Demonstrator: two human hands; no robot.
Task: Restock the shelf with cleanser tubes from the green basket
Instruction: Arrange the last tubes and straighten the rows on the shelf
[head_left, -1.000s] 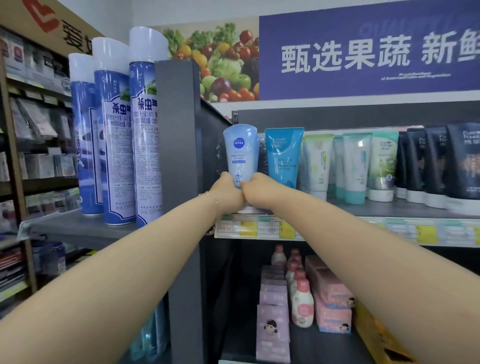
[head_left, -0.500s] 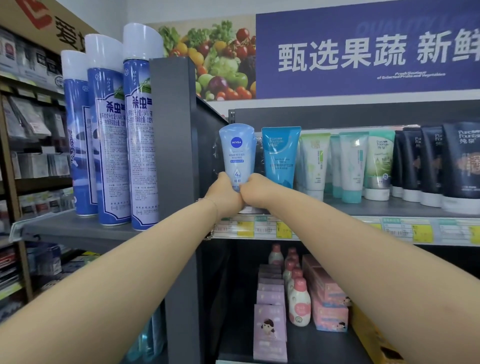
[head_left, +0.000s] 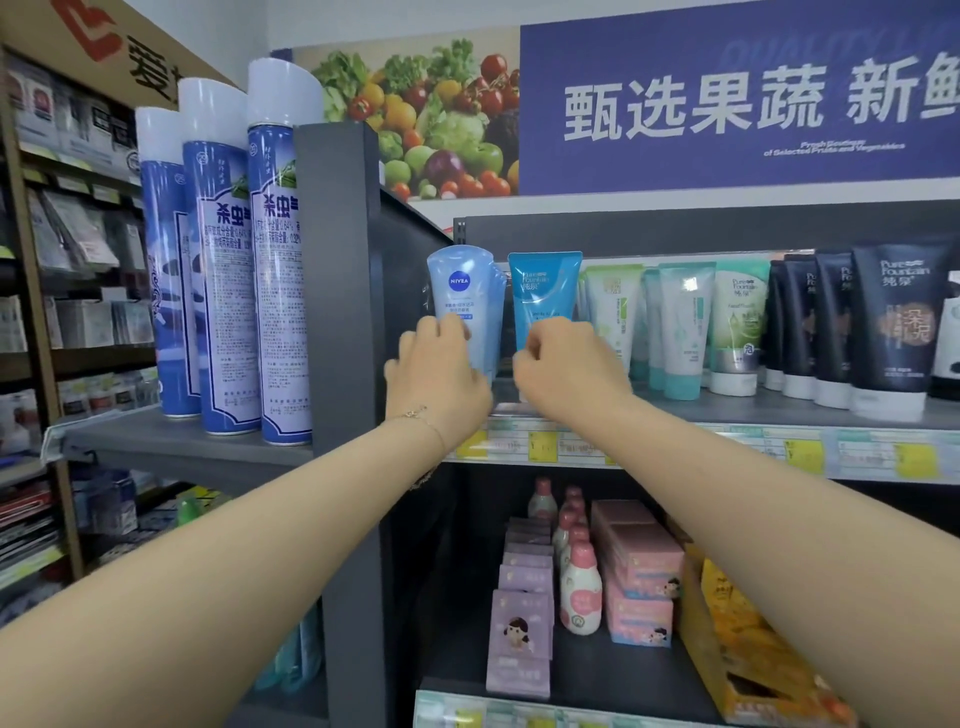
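Cleanser tubes stand upright, caps down, in a row along the upper shelf (head_left: 779, 410), and the pale blue cleanser tube (head_left: 464, 291) is the leftmost of them, close against the dark side panel (head_left: 337, 270). The left grip (head_left: 439, 374) reaches up to this tube with fingers (head_left: 441, 332) bent over the lower front of it, clasping it near the cap end; a thin bracelet (head_left: 422, 415) circles that wrist. Just to the right stands a teal tube (head_left: 543, 288), and the right grip (head_left: 566, 364) is curled loosely in front of its lower half; whether it pinches the teal tube or only hovers before it cannot be told. The two grips are near each other but apart. Farther right come pale green tubes (head_left: 618, 306) and then black tubes (head_left: 898, 322). Price labels (head_left: 571, 447) run along the shelf's near edge. Left of the panel, three tall blue spray cans (head_left: 223, 260) stand on a neighbouring shelf. Below, pink bottles (head_left: 582, 592) stand between lilac boxes (head_left: 519, 623) and pink boxes (head_left: 639, 571).
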